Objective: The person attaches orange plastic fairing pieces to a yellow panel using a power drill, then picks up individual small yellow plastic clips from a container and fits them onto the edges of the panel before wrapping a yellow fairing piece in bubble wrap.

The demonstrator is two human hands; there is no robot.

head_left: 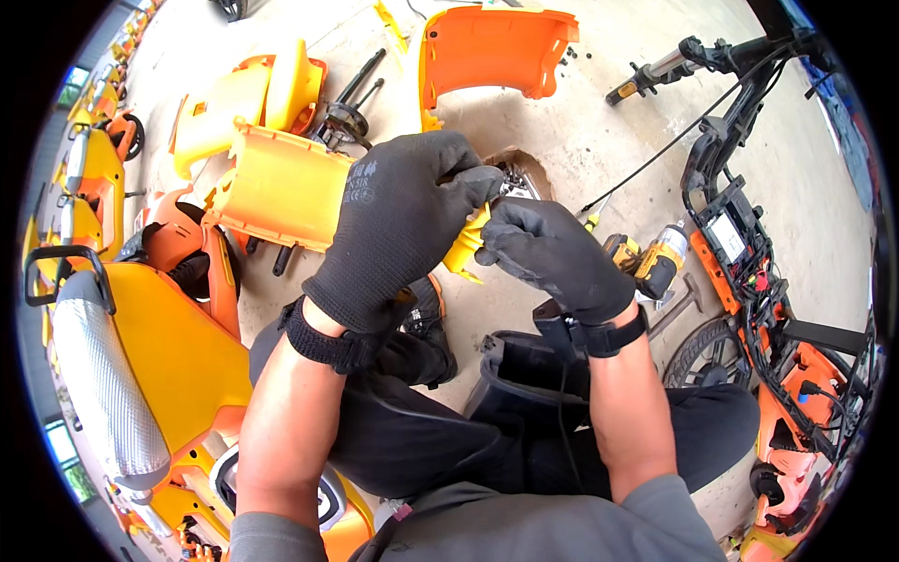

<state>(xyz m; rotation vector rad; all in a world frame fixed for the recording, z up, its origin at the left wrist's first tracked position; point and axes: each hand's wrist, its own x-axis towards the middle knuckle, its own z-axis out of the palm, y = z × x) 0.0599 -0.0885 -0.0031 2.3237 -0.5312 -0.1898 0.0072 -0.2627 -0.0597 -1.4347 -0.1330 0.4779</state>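
Both of my hands wear black work gloves and meet near the middle of the view. Between them is a small yellow plastic piece (465, 251) with thin ribs, tilted and partly hidden by my fingers. My left hand (403, 211) is closed, thumb and fingers pinching the piece's upper end. From the other side my right hand (557, 255) curls its fingers onto the right edge of the same piece. Its fingertips are bunched near my left fingertips; anything smaller between them is hidden.
Beyond my hands lie a curved orange-lined panel (501, 51), a yellow panel (290, 185) and a box of small metal parts (517, 180). To the right are a yellow cordless drill (661, 258), a hammer (682, 304) and a stripped scooter frame (721, 187). A yellow scooter body (178, 347) stands left.
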